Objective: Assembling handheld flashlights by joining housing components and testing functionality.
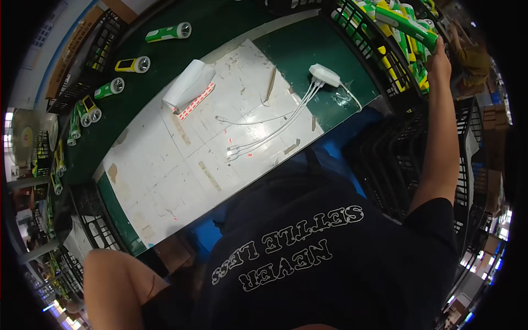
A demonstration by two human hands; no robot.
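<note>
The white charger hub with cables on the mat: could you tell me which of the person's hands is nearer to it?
Right. The right hand grips a green flashlight in the crate beyond the white charger hub; the left hand is out of view.

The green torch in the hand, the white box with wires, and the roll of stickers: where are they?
green torch (410, 26), head view, on its green body above the right hand (438, 59).
white box (324, 75), head view, on its top.
roll of stickers (188, 83), head view, on the white rolled part.
</note>
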